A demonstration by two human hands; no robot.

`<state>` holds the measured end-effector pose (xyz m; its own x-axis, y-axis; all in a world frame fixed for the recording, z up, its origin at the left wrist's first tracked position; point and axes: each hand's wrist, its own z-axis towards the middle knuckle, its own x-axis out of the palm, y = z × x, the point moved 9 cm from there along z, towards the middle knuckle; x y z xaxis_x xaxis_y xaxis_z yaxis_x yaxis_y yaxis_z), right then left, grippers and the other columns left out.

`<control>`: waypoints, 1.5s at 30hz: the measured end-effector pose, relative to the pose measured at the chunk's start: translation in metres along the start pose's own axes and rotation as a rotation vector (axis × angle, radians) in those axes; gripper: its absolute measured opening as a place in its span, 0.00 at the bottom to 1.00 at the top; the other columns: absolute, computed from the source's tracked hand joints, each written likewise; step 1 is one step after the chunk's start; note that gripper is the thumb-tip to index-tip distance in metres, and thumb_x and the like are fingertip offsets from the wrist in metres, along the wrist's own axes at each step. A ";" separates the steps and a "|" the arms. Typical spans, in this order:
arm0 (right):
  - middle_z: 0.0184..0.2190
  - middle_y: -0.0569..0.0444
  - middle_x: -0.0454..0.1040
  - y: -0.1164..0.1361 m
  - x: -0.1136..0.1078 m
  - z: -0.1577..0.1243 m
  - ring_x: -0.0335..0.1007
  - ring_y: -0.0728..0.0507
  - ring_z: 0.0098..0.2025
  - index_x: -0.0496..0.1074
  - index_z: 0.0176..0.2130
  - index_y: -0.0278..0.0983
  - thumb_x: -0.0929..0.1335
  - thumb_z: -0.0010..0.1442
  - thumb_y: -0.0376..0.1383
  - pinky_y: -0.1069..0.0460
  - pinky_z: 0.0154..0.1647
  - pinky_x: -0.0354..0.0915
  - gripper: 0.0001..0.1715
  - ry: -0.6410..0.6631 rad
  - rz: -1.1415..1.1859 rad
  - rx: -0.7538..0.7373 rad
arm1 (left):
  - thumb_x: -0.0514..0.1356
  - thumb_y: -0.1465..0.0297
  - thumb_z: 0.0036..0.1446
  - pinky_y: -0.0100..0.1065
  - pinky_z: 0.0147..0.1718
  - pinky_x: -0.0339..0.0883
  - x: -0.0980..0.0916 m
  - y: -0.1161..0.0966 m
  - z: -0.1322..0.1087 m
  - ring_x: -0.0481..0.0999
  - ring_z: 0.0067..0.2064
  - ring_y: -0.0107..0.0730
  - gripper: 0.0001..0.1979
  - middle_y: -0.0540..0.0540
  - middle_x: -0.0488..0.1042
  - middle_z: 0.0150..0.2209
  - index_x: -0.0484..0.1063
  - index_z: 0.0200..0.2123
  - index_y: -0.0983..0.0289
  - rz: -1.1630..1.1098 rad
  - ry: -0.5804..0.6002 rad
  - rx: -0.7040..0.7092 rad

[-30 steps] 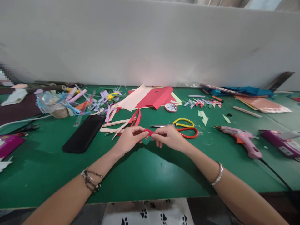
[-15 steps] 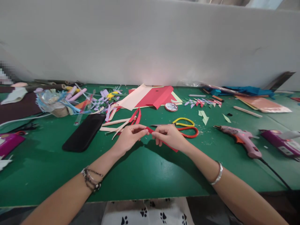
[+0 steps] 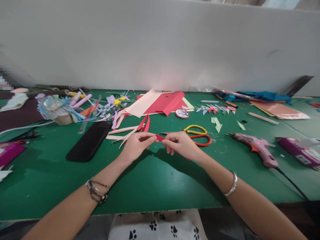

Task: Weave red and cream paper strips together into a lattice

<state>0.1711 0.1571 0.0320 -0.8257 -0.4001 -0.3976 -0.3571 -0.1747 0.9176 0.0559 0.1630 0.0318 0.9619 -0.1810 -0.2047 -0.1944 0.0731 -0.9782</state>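
Note:
Between my two hands is a red paper strip, raised a little over the green table. My left hand pinches its left end between thumb and forefinger. With the same kind of pinch, my right hand grips it a short way along, and the rest of the strip runs under that hand, partly hidden. Scissors with one yellow and one orange-red handle lie just behind my right hand, the blades partly covered. Loose red strips and cream strips lie behind my left hand.
A black phone lies to the left. A pink glue gun with its cord rests at the right, beside a purple device. Red paper sheets, a round tin and woven paper pieces lie farther back, before a pale wall.
Both hands keep their pinch on the red strip in nearly the same place. The view has shifted very slightly; nothing was taken up or let go.

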 end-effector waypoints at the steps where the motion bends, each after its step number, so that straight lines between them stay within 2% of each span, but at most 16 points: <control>1: 0.14 0.60 0.67 0.000 0.000 0.000 0.61 0.55 0.15 0.66 0.22 0.34 0.64 0.54 0.38 0.59 0.17 0.58 0.12 0.002 -0.008 -0.004 | 0.60 0.69 0.44 0.26 0.18 0.54 0.000 -0.001 0.000 0.60 0.19 0.23 0.05 0.51 0.74 0.22 0.75 0.23 0.63 0.003 0.004 0.004; 9: 0.14 0.60 0.66 0.005 -0.002 -0.001 0.60 0.55 0.15 0.66 0.22 0.34 0.64 0.54 0.37 0.59 0.17 0.58 0.12 0.014 -0.074 -0.047 | 0.58 0.67 0.46 0.26 0.16 0.54 -0.003 -0.009 -0.001 0.57 0.16 0.23 0.09 0.48 0.68 0.15 0.76 0.22 0.64 0.060 -0.020 0.082; 20: 0.16 0.59 0.68 0.009 -0.007 -0.002 0.60 0.55 0.15 0.69 0.24 0.33 0.65 0.53 0.38 0.59 0.18 0.59 0.12 0.040 -0.108 -0.070 | 0.60 0.65 0.43 0.23 0.14 0.54 -0.011 -0.013 -0.002 0.60 0.16 0.21 0.09 0.48 0.71 0.16 0.75 0.22 0.64 0.077 -0.094 0.134; 27: 0.19 0.57 0.70 0.012 -0.011 -0.006 0.63 0.54 0.18 0.70 0.28 0.33 0.66 0.51 0.35 0.58 0.20 0.62 0.06 0.091 -0.126 -0.042 | 0.58 0.64 0.45 0.24 0.15 0.57 -0.020 -0.011 -0.001 0.61 0.16 0.21 0.11 0.51 0.75 0.21 0.77 0.25 0.65 0.101 -0.156 0.119; 33: 0.19 0.57 0.71 0.012 -0.016 -0.006 0.61 0.55 0.16 0.70 0.25 0.33 0.65 0.53 0.36 0.58 0.19 0.60 0.10 0.068 -0.150 -0.015 | 0.58 0.63 0.46 0.24 0.15 0.57 -0.020 -0.013 -0.001 0.62 0.17 0.22 0.12 0.51 0.76 0.22 0.77 0.25 0.65 0.166 -0.152 0.143; 45: 0.17 0.57 0.71 0.008 -0.018 -0.006 0.60 0.55 0.15 0.69 0.24 0.33 0.64 0.53 0.36 0.58 0.18 0.59 0.10 0.066 -0.168 0.039 | 0.56 0.64 0.48 0.24 0.13 0.52 -0.015 -0.023 -0.004 0.60 0.16 0.22 0.12 0.50 0.74 0.20 0.75 0.24 0.65 0.266 -0.132 0.222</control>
<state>0.1855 0.1579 0.0462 -0.7228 -0.4269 -0.5434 -0.5054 -0.2095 0.8370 0.0447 0.1599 0.0572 0.9027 0.0001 -0.4302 -0.4085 0.3139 -0.8571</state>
